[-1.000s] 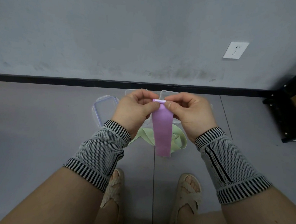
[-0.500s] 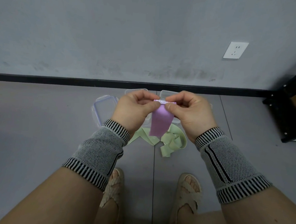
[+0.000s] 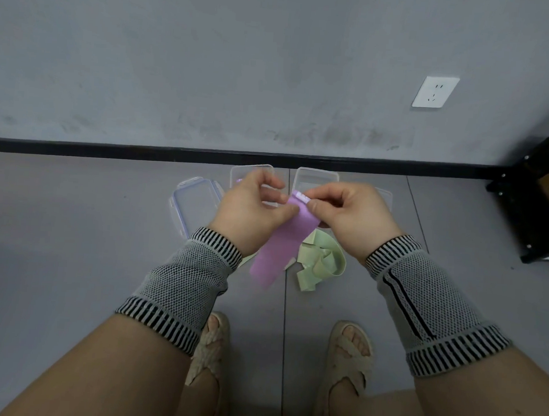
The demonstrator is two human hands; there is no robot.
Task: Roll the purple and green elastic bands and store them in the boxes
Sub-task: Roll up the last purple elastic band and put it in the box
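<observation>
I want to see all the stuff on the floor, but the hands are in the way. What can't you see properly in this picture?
All in the head view:
- Two clear boxes: lower halves hidden behind both hands; contents cannot be told.
- Left hand: fingers motion-blurred, so its grip on the purple band is unclear.
- Green band: partly covered by the purple band and the right hand.
- Black shelf: cut off by the right edge.

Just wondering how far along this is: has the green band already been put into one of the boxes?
No, the green band lies loose and unrolled on the floor, nearer the person than the clear boxes.
</observation>
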